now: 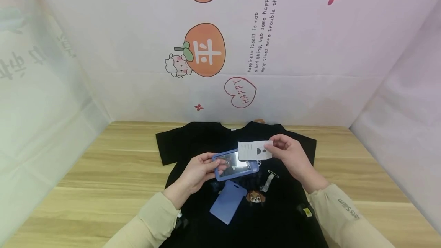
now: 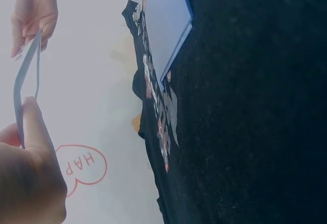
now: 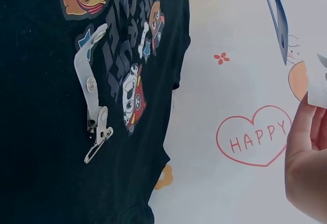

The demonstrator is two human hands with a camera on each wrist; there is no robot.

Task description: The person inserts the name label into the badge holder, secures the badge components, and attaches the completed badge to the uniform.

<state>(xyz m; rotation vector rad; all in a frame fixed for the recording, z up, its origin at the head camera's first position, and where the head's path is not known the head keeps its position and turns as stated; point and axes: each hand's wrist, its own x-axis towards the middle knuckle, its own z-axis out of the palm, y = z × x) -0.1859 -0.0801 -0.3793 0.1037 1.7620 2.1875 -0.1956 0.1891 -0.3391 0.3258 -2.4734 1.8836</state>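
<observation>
My left hand (image 1: 201,172) grips the left end of a blue badge holder frame (image 1: 220,177) with a clear window, fingers behind and thumb in front. A white printed card (image 1: 249,150) is pinched between the thumb and fingers of my right hand (image 1: 289,154). In the head view the card overlaps the frame's upper right corner; whether they touch, I cannot tell. Below them, a flat blue cover (image 1: 227,204) with a slot at its top lies on a black T-shirt (image 1: 196,137). Right of it rests a badge clip (image 3: 91,86) with a strap and a pin.
The T-shirt, printed with cartoon dogs (image 1: 255,197), is spread over a wood-grain table (image 1: 103,179). A white printed cloth (image 1: 293,98) hangs behind the table's far edge, with more white cloth (image 1: 406,133) along both sides.
</observation>
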